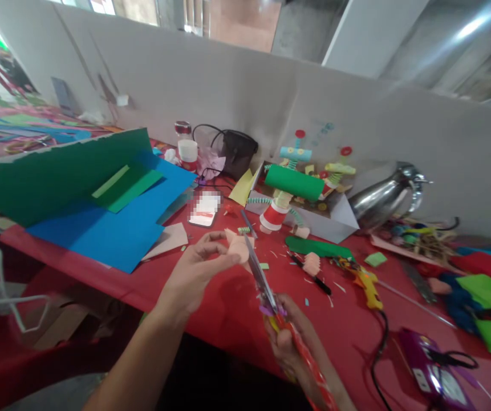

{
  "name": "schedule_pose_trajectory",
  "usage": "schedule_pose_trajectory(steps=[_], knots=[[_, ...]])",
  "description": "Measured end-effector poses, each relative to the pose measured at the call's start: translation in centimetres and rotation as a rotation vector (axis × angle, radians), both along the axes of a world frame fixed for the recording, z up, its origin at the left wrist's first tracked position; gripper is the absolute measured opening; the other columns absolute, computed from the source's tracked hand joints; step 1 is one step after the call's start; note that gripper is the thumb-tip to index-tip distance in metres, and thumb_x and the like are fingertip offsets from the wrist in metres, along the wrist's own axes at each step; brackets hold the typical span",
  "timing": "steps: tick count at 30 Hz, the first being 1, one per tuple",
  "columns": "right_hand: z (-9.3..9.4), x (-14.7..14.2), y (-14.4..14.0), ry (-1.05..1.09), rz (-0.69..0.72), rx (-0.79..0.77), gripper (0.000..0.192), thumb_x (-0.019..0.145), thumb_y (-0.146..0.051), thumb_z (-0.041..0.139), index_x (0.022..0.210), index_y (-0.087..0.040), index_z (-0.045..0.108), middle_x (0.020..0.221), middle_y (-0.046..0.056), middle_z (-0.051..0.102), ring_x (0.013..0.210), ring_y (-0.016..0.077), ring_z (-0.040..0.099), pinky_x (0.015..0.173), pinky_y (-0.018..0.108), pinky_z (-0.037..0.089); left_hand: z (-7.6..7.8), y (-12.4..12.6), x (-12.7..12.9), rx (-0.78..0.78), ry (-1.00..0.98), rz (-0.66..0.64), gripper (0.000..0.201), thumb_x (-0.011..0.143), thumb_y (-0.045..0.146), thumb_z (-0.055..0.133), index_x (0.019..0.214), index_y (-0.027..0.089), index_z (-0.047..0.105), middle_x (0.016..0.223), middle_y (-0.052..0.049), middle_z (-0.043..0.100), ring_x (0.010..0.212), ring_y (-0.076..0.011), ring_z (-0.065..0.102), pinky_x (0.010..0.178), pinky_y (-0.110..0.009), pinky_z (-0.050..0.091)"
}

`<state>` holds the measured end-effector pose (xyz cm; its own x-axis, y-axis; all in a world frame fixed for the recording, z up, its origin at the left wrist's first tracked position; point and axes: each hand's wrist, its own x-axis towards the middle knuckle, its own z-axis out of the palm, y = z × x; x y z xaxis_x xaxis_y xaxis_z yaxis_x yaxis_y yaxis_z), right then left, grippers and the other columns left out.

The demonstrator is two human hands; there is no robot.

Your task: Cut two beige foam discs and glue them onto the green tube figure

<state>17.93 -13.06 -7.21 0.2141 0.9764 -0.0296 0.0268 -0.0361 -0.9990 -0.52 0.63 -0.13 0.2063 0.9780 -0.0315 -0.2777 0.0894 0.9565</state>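
Note:
My left hand [194, 268] pinches a small peach-coloured paper piece [239, 249] with a rounded edge, above the front part of the red-covered table. My right hand [290, 334] is wrapped round the handles of a pair of scissors [263, 282], whose blades point up and away from me. The blade tips are right beside the paper's right edge; whether they touch it I cannot tell. Past the hands stands a red-and-white paper cup [272, 216] under a green paper roll [294, 181]. A peach folded-paper spring [312, 264] lies to the right by a black pen-like stick [323, 285].
Blue card [100, 234] and green board [65, 177] lie left. A phone [205, 208] rests beyond my left hand. A white box [335, 220] with paper figures and a metal jug [382, 197] stand behind. On the right are a yellow glue gun [367, 285] and its cord.

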Motion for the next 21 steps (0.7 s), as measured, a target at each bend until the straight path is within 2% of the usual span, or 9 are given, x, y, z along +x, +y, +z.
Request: schedule_pose_trajectory(steps=[5, 11, 16, 21], knots=[[0.4, -0.1, 0.0, -0.018, 0.001, -0.059, 0.069, 0.078, -0.067, 0.068, 0.131, -0.023, 0.058, 0.111, 0.014, 0.069, 0.099, 0.0287, 0.07, 0.071, 0.033, 0.061, 0.0, 0.3, -0.4, 0.015, 0.041, 0.002, 0.017, 0.068, 0.028, 0.084, 0.061, 0.022, 0.069, 0.121, -0.003, 0.057, 0.128, -0.0242, 0.048, 0.102, -0.033, 0.039], [0.0, -0.3, -0.7, -0.038, -0.091, -0.079, 0.069, 0.078, -0.069, 0.067, 0.132, -0.027, 0.058, 0.118, 0.014, 0.068, 0.106, 0.0296, 0.069, 0.08, 0.037, 0.06, -0.2, 0.6, -0.8, 0.056, 0.082, -0.002, 0.017, 0.07, 0.03, 0.083, 0.061, 0.023, 0.07, 0.12, -0.005, 0.058, 0.136, -0.026, 0.04, 0.105, -0.035, 0.036], [-0.1, -0.5, -0.8, -0.102, -0.102, -0.026, 0.062, 0.081, -0.067, 0.065, 0.129, -0.029, 0.06, 0.112, 0.01, 0.07, 0.098, 0.0256, 0.071, 0.09, 0.04, 0.058, -0.5, 1.0, -1.2, 0.08, 0.087, 0.017, 0.015, 0.07, 0.03, 0.082, 0.061, 0.024, 0.072, 0.116, -0.006, 0.059, 0.135, -0.0275, 0.04, 0.106, -0.037, 0.037], [-0.3, -0.6, -0.7, -0.215, -0.133, 0.037, 0.061, 0.079, -0.067, 0.067, 0.125, -0.027, 0.063, 0.117, 0.012, 0.07, 0.107, 0.0306, 0.069, 0.095, 0.045, 0.056, -0.7, 1.0, -1.2, 0.104, 0.062, 0.05, 0.011, 0.071, 0.03, 0.081, 0.064, 0.024, 0.074, 0.116, -0.006, 0.061, 0.134, -0.0285, 0.043, 0.104, -0.039, 0.04]])
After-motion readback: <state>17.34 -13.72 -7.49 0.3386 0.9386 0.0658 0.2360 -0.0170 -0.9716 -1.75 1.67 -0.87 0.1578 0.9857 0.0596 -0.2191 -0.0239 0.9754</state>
